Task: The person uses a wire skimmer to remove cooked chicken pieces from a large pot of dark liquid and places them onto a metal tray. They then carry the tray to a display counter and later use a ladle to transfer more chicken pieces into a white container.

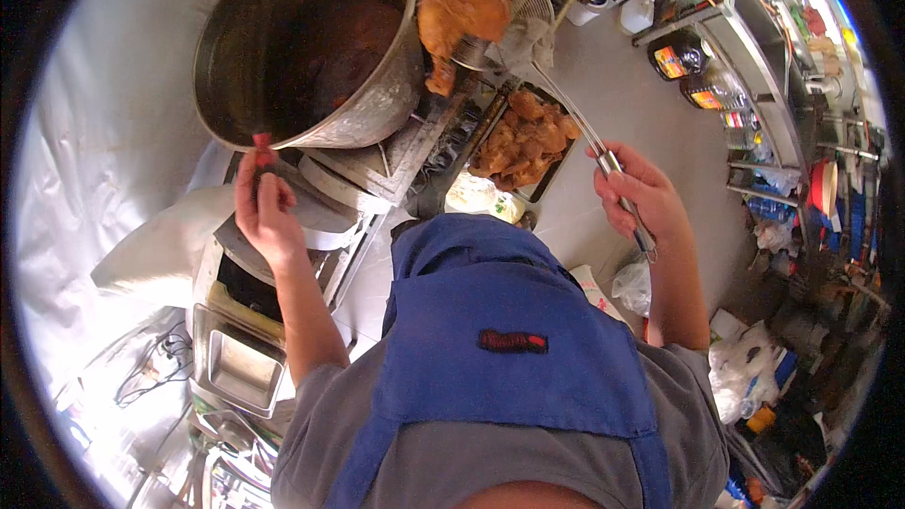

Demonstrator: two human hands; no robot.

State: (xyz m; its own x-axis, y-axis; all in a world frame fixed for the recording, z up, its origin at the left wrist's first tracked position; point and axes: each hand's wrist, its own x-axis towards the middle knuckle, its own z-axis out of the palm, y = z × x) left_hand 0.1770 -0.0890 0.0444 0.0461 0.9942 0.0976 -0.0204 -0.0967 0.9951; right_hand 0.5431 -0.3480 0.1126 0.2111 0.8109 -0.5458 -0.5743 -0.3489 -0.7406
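Observation:
In my right hand is the metal handle of a wire mesh skimmer. A reddish-brown chicken leg quarter lies on the skimmer, its drumstick end hanging over the rim, just right of a large metal pot. My left hand closes around a dark handle with a red end at the pot's near rim; the rest of that utensil is blurred against the pot. Dark contents show inside the pot. Below the skimmer, a rectangular tray holds a heap of browned meat pieces.
The pot stands on a metal stove. Left of me are a white sack and a rectangular metal pan. Metal shelving with large bottles stands at the right. Plastic bags lie at lower right.

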